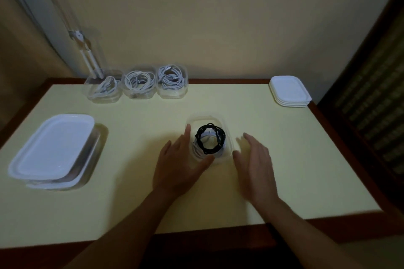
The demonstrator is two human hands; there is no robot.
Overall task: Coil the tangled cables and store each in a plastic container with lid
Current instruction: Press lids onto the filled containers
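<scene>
- The black cable is rolled into a ring. It sits inside the small clear box in the middle of the table.
- The left hand seems to touch the box's left side, fingers straight and holding nothing.
- The right hand is spread out just beside the box, a bit blurry.
- The box has no lid yet, so the next job is likely fetching one from the white stack of lids far right.
- The box is see-through plastic with round corners, and the cable looks bumpy like rope.

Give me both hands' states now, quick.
Left hand: open, fingers straight alongside the container.
Right hand: open, beside the container, holding nothing.
</scene>
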